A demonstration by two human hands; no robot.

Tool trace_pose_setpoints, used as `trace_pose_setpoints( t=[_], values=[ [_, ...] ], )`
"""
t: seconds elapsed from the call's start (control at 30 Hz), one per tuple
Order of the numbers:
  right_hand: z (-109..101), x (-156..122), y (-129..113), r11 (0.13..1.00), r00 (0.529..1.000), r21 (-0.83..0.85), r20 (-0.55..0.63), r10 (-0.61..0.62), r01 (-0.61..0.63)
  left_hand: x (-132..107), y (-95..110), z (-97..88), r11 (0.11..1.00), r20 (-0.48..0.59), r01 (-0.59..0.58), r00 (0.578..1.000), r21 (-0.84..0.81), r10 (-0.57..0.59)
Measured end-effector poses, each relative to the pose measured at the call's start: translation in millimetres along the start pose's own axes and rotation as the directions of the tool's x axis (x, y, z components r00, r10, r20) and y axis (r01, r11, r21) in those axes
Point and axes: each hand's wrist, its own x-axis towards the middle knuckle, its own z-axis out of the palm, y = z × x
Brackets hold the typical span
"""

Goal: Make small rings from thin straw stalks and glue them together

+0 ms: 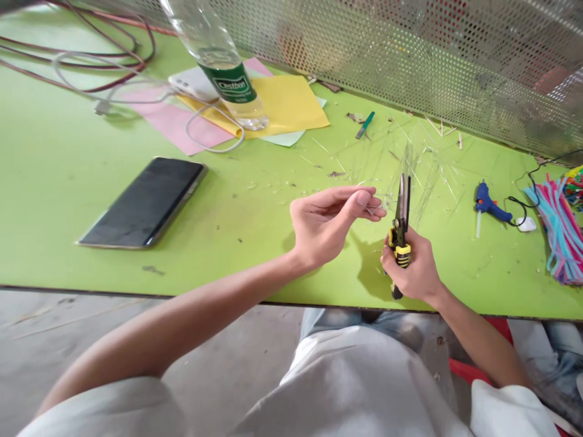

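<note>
Thumb and fingers of my left hand (330, 221) are pinched together around some short, thin wire pieces (372, 210). Just to the right, my right hand (416, 267) is wrapped round the yellow-and-black handles of a pair of snips (401, 227). Their dark, narrow blades point away from me and stand slightly apart, close to my left fingertips but not touching them. Beyond the blades, many thin, straight wires (430, 176) lie scattered on the green table (255, 243). The wires are too fine to make out one by one.
A black phone (143, 203) lies on the left. Behind it stand a water bottle (234, 85), coloured paper (291, 106) and cables (136, 57). A green-handled cutter (365, 125), blue glue gun (492, 203) and fuzzy stems (560, 233) lie rightward. A perforated panel (387, 60) borders the back.
</note>
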Motion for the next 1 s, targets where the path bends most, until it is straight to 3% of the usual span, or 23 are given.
trace_pose_setpoints(
  t=[0.17,0.3,0.4,0.47,0.5,0.53,0.57,0.63,0.67,0.7,0.77,0.83,0.87,0.93,1.0],
  values=[
    [2.8,-0.9,0.0,0.999,0.998,-0.044,-0.056,0.002,-0.004,-0.7,1.4,1.0,0.999,0.004,0.009,1.000,-0.047,-0.009],
    [-0.9,-2.7,2.3,0.997,0.997,0.021,-0.026,0.072,-0.071,1.0,-1.2,0.6,0.998,0.003,0.056,0.998,-0.038,-0.056],
    [-27.7,-0.1,-1.3,0.997,0.994,0.013,-0.075,0.077,-0.076,4.0,-4.2,-0.1,0.997,-0.006,0.073,0.997,-0.039,-0.073],
    [-59.2,3.4,-4.1,0.984,0.989,-0.163,-0.138,0.046,-0.068,5.8,-6.1,-0.6,0.995,0.004,0.082,0.997,-0.054,-0.082],
    [-76.9,5.0,-4.3,0.934,0.983,-0.341,-0.176,0.050,-0.109,6.4,-6.8,-0.8,0.994,0.013,0.089,0.996,-0.065,-0.089],
    [-94.5,6.0,-3.1,0.820,0.969,-0.542,-0.239,0.061,-0.186,6.7,-7.4,-0.8,0.992,0.022,0.098,0.995,-0.076,-0.097],
    [-110.7,6.3,-0.4,0.646,0.943,-0.706,-0.327,0.066,-0.290,6.7,-7.8,-0.8,0.990,0.030,0.110,0.994,-0.087,-0.108],
    [-136.2,4.6,9.4,0.321,0.888,-0.828,-0.436,0.148,-0.460,5.9,-8.0,-0.2,0.985,0.046,0.136,0.990,-0.108,-0.131],
    [-144.7,2.8,15.6,0.214,0.860,-0.836,-0.467,0.208,-0.505,5.3,-7.8,0.3,0.982,0.057,0.147,0.988,-0.119,-0.141],
    [-150.6,0.8,21.8,0.146,0.836,-0.836,-0.482,0.262,-0.528,4.5,-7.7,1.0,0.979,0.070,0.157,0.986,-0.130,-0.149],
    [-155.2,-2.7,31.0,0.095,0.814,-0.833,-0.499,0.299,-0.545,3.0,-7.7,2.2,0.973,0.098,0.167,0.983,-0.157,-0.153],
    [-152.4,-3.5,32.5,0.133,0.841,-0.836,-0.504,0.199,-0.533,1.8,-8.6,3.1,0.969,0.117,0.172,0.981,-0.176,-0.153],
    [-148.5,-2.3,29.9,0.190,0.865,-0.844,-0.490,0.109,-0.502,1.3,-9.3,3.3,0.968,0.123,0.174,0.980,-0.180,-0.153],
    [-135.5,3.4,19.4,0.394,0.910,-0.852,-0.407,-0.083,-0.345,0.7,-11.1,3.2,0.968,0.130,0.179,0.979,-0.176,-0.157],
    [-115.3,12.0,4.9,0.671,0.945,-0.739,-0.259,-0.201,-0.060,0.3,-12.8,2.8,0.970,0.135,0.182,0.978,-0.161,-0.161]
  ],
)
